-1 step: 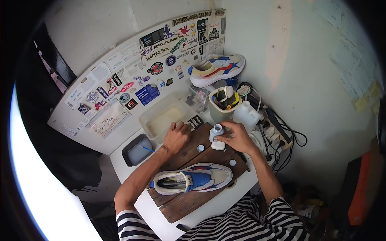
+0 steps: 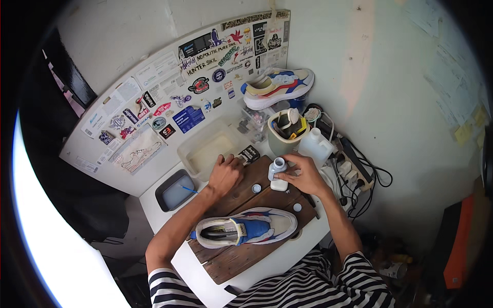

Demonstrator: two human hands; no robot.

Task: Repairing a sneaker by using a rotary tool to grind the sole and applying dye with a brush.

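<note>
My right hand point(image 2: 303, 174) grips a small open-mouthed plastic bottle point(image 2: 276, 172) over the far right part of the wooden board. A white block-like part shows just below it; I cannot tell whether it belongs to the same bottle. My left hand point(image 2: 226, 173) is curled at the board's far edge, beside a small black card point(image 2: 249, 154); its fingertips are hidden. Between the hands lies a small round cap point(image 2: 256, 188), and another white cap point(image 2: 297, 207) is nearer me. A blue, white and red sneaker point(image 2: 245, 229) lies across the board point(image 2: 226, 267), toe to the right.
A dark tray point(image 2: 176, 191) of liquid with a blue stick stands left, a clear tub point(image 2: 213, 149) behind my left hand. At the back right are a second sneaker point(image 2: 280, 87), a brush bin point(image 2: 287, 136), a white jug point(image 2: 316, 146) and a cabled power strip point(image 2: 359, 169).
</note>
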